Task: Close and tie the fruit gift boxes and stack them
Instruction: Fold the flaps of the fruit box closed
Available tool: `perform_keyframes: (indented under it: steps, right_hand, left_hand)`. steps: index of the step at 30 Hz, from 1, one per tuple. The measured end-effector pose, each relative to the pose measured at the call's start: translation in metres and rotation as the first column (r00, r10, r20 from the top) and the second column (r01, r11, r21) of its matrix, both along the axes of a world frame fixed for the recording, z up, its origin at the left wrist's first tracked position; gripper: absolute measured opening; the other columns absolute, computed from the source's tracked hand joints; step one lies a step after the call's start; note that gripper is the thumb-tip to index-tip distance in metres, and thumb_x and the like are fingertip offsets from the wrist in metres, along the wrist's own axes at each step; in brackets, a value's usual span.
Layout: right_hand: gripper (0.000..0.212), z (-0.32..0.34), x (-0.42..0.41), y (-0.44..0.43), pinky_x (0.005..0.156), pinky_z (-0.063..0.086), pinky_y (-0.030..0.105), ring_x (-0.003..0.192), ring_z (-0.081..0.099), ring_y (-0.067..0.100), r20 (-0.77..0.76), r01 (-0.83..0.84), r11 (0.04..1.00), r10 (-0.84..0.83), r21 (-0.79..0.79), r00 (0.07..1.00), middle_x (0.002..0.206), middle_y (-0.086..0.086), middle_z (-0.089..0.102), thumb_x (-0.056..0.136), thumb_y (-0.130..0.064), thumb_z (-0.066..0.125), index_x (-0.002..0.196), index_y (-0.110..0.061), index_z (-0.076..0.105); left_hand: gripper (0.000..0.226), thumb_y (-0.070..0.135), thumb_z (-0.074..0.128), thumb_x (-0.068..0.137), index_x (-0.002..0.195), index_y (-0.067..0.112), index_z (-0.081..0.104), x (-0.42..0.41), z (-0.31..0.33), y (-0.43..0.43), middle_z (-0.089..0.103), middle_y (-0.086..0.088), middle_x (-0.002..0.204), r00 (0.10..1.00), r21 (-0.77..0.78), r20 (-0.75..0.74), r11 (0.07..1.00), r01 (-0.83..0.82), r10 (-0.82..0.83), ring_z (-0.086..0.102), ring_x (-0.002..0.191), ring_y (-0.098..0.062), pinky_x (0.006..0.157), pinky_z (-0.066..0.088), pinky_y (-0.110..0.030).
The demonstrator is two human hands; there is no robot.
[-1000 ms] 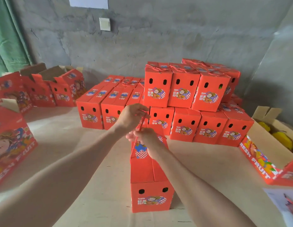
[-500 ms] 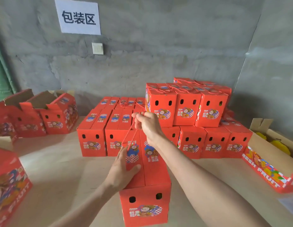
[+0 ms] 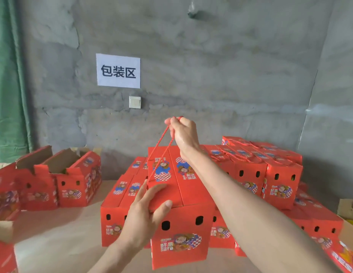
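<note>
- Right hand (image 3: 184,134) clenched round cord (image 3: 162,148) above closed box (image 3: 179,237).
- Left hand (image 3: 144,213) released, fingers laid on box's near-left corner.
- Stack (image 3: 270,174) behind.

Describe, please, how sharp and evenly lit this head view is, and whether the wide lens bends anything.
Head view: the light is soft and even, with no glare or hard shadows; the wall sign, the red cord and the nearest gift box look fairly sharp; the open boxes at the left edge are smeared; the wall corner on the right slants, which suggests wide-angle distortion.
</note>
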State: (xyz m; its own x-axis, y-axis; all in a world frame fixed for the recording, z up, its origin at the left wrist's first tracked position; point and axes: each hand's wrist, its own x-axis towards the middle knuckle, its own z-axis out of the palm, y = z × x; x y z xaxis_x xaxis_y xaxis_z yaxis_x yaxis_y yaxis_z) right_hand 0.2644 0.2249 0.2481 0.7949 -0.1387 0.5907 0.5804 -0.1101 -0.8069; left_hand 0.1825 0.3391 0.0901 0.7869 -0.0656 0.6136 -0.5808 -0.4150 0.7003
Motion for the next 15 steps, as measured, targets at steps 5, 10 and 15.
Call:
perform_keyframes:
  steps: [5, 10, 15]
  right_hand:
    - [0.038, 0.043, 0.050, -0.003, 0.056, 0.032, 0.026, 0.052, 0.037, 0.014, 0.075, -0.024, 0.995, 0.031, -0.096, 0.997, 0.056, 0.003, 0.043, 0.096, -0.004, 0.044, 0.062, -0.017, 0.056]
    - [0.033, 0.044, 0.111, -0.034, 0.058, 0.041, 0.029, 0.053, 0.047, 0.019, -0.058, 0.085, 0.986, -0.094, -0.144, 0.994, 0.058, 0.004, 0.051, 0.094, -0.004, 0.045, 0.063, -0.010, 0.056]
    - [0.043, -0.067, 0.141, -0.065, 0.096, 0.040, 0.040, 0.115, 0.053, 0.036, 0.087, 0.352, 0.412, -0.539, -0.841, 0.838, 0.118, 0.024, 0.058, 0.093, -0.034, 0.050, 0.117, 0.001, 0.052]
  left_hand:
    - [0.056, 0.063, 0.055, 0.079, 0.127, 0.033, 0.056, 0.070, 0.033, -0.003, 0.041, -0.006, 0.146, 0.994, 0.019, 0.072, 0.996, -0.086, 0.084, 0.037, 0.136, -0.017, 0.110, 0.032, -0.031]
    - [0.067, 0.056, 0.056, 0.081, 0.142, 0.034, 0.039, 0.166, 0.039, -0.029, 0.019, -0.007, 0.157, 0.992, 0.218, -0.048, 0.970, -0.104, 0.117, 0.038, 0.136, -0.024, 0.106, 0.032, -0.028]
    - [0.052, 0.027, 0.047, 0.098, 0.147, 0.030, 0.030, 0.219, -0.031, -0.049, 0.020, -0.011, 0.155, 0.982, 0.347, -0.148, 0.936, -0.057, 0.114, 0.045, 0.129, -0.020, 0.096, 0.035, -0.020]
